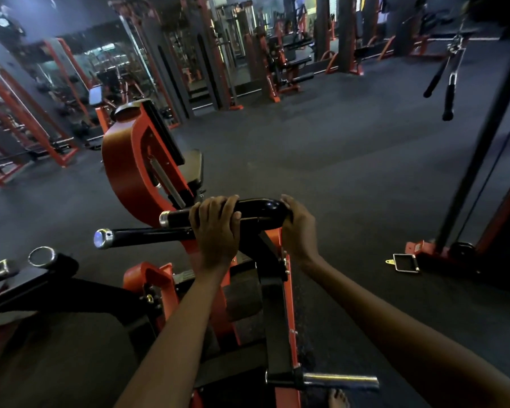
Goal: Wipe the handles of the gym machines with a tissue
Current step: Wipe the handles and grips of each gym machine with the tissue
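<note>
A black curved handle (256, 208) with a chrome end cap tops the orange gym machine (136, 169) in front of me. My left hand (215, 228) grips the handle near its middle, fingers curled over it. My right hand (298, 228) wraps the handle's right bend. A second black handle (142, 237) with a shiny cap runs just below and to the left. No tissue shows in either hand; it may be hidden under the fingers.
Two more capped black handles (39, 260) stick out at lower left. A cable attachment with black grips (448, 83) hangs at upper right beside a black post. A metal stirrup handle (405, 262) lies on the dark floor. Orange racks line the left and back.
</note>
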{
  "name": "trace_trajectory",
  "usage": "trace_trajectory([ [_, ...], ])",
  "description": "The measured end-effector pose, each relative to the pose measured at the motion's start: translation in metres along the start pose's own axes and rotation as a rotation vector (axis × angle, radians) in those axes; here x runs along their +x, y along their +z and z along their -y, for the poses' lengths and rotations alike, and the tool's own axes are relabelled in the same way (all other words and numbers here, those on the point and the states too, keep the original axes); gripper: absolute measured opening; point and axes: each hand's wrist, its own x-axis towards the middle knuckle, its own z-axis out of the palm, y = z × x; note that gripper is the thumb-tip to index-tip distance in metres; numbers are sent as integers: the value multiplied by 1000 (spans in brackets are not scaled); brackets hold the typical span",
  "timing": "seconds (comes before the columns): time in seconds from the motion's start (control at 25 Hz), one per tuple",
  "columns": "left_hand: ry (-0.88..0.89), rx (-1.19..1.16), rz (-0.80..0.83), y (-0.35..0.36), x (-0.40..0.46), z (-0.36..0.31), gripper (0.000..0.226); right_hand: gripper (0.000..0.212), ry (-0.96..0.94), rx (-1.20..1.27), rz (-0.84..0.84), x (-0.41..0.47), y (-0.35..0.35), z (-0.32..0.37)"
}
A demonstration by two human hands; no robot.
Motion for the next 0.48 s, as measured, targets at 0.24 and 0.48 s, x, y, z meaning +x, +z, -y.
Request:
trace_trajectory([
  [0.24,14,-12,-21,5,-6,1,36,43,4,-7,157,12,-19,-7],
  [0.48,1,-13,-32,7,-4,-3,38,43,-232,-107,276,13,-12,20],
])
